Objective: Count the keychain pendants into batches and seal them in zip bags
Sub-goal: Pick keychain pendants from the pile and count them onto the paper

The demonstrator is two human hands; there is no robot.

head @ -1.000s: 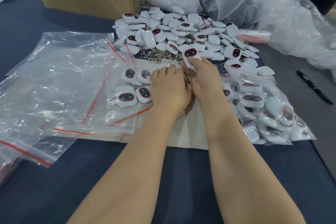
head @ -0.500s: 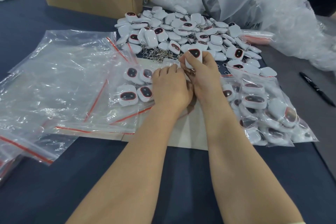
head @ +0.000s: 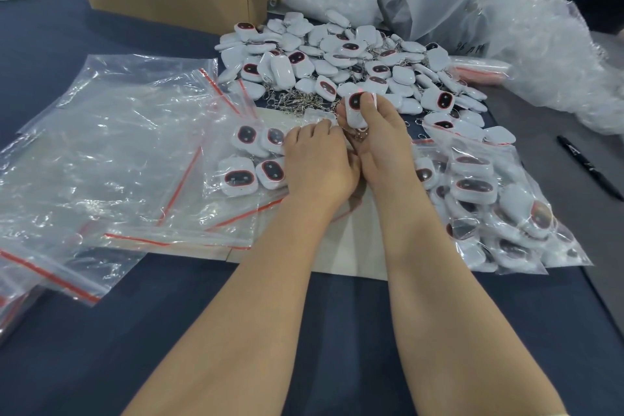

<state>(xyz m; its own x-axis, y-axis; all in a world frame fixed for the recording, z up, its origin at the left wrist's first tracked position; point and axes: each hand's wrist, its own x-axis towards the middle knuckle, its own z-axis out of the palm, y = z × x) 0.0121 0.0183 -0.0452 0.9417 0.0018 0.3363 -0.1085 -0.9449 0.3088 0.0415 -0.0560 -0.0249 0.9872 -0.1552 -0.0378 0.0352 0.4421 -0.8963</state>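
- My right hand (head: pixel 381 152) pinches one keychain pendant (head: pixel 356 105) between thumb and fingertips, dark face towards the camera. It sits just above centre frame, with its metal clip hanging down into the palm.
- I judge that it is held upright like this so it can slide base-first into the bag mouth.
- My left hand (head: pixel 317 169) lies knuckles-up at centre frame on the open zip bag (head: pixel 221 159), fingertips bent down at the bag's edge. I cannot tell whether it grips the plastic or only presses it flat; either way it steadies the opening.
- Four pendants (head: pixel 239 179) already show inside that bag, left of the hand, so by my reckoning this batch is still mid-count.
- The loose pile (head: pixel 337 57) sits just above the hands, within easy reach.
- Filled bags (head: pixel 489 199) are stacked at right, apart from the empty zip bags (head: pixel 118 145) spread at left, which keeps done and undone separate.
- A cardboard box (head: pixel 169 0) at upper left holds more pendants, and a black marker (head: pixel 587 162) lies at the right edge.
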